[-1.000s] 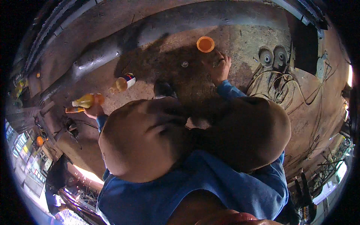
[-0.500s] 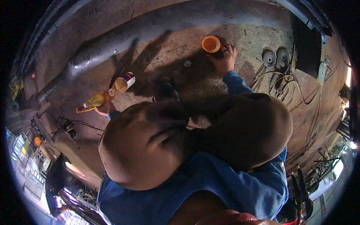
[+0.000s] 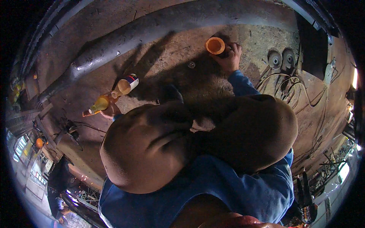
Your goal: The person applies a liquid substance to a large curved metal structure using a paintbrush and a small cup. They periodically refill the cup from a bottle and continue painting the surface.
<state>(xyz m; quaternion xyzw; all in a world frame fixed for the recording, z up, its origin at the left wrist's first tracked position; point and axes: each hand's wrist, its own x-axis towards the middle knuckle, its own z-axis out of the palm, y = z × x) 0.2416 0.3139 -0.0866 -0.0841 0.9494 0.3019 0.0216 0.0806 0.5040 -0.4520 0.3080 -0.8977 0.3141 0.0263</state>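
My right hand [image 3: 230,57] is closed around the side of an orange cup [image 3: 215,46] whose open mouth faces up. It stands near the far grey pipe. Over on the left, my left hand [image 3: 108,110] is closed on a yellow-green bottle [image 3: 101,103] that lies tilted, its pale cap pointing left. A flat orange piece [image 3: 87,113] shows under the cap end. Just beyond the bottle, a can [image 3: 128,84] with a dark and white label lies tilted with its pale end toward me. My left fingers are partly hidden by the bottle and shadow.
A thick grey pipe [image 3: 159,36] spans the far side. A small clear round object [image 3: 191,65] lies between my hands. At right are two round metal discs [image 3: 274,59] and looped cables [image 3: 300,89]. My bent knees [image 3: 148,148] fill the middle. Another person [image 3: 59,190] is at lower left.
My left hand and the bottle have shifted slightly right and nearer to me. My right hand keeps hold of the orange cup. At lower left, the other person's hands have come into sight.
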